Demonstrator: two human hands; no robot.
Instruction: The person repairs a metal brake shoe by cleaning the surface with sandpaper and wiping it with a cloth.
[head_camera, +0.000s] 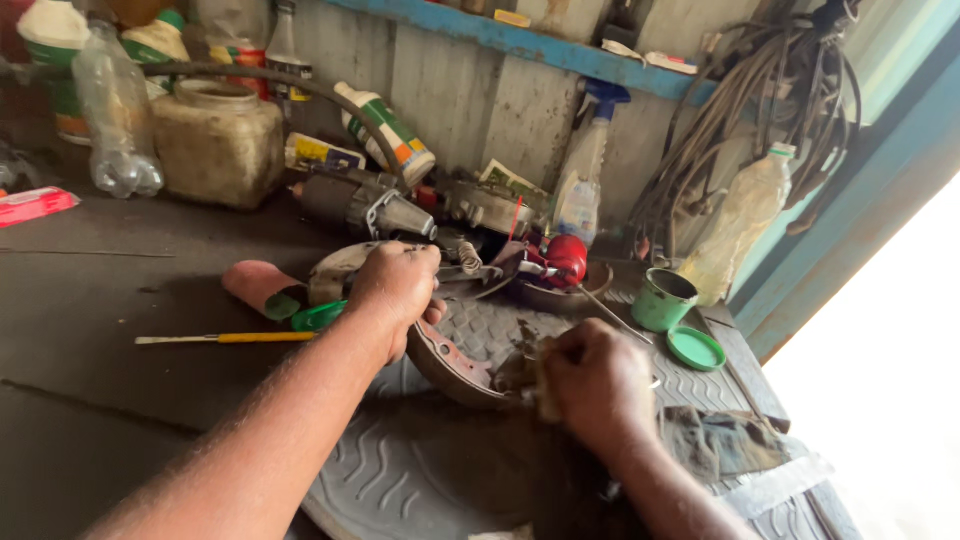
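Observation:
A curved metal brake shoe (447, 360) with a reddish, worn lining stands on edge on a grey rubber mat (420, 470). My left hand (396, 290) is closed over its upper end and steadies it. At the shoe's lower end my right hand (594, 382) is clenched on a small tan scrap, perhaps sandpaper (545, 395), and presses it against the lining. A second shoe and springs (480, 268) lie just behind my left hand.
A yellow-handled tool (225, 338) lies left on the dark bench. A green cup (664, 298) and its lid (696, 348) sit right, a dirty rag (722, 440) beside my right forearm. Bottles, a plastic jar (217, 140), a spray bottle (582, 170) and cables (770, 110) crowd the back wall.

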